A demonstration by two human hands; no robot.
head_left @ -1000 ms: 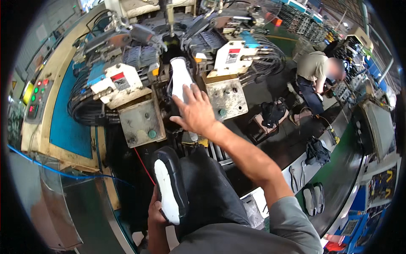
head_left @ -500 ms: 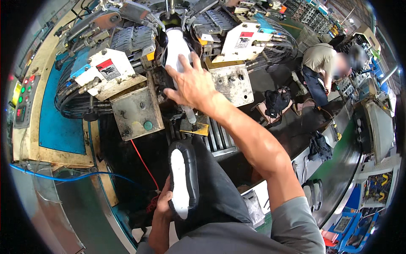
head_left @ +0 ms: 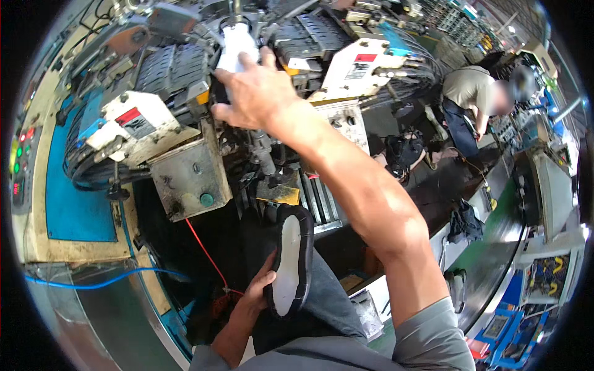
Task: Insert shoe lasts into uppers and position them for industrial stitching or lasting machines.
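My left hand (head_left: 258, 289) is closed round the left side of a black shoe upper (head_left: 303, 260), low in front of my legs. Its underside faces up, showing a pale sole-shaped insert (head_left: 287, 266) framed by the black edge. My right arm reaches forward to the machine (head_left: 185, 68). There, my right hand (head_left: 260, 93) lies with spread fingers over a white sole-shaped piece (head_left: 239, 43) set between the machine's two sides. The palm hides the near part of this piece, so I cannot tell how firmly the fingers touch it.
White-plated machine blocks (head_left: 139, 123) with black hoses flank the centre. A metal box with a green button (head_left: 207, 200) juts out nearer. A red cord (head_left: 205, 250) hangs below. At far left is a control panel (head_left: 23, 164). Another person (head_left: 467, 99) bends over work at right.
The whole view has shifted. My left hand has carried the shoe upper to the right, and it is turned slightly. My right hand stays over the white piece, a little farther forward.
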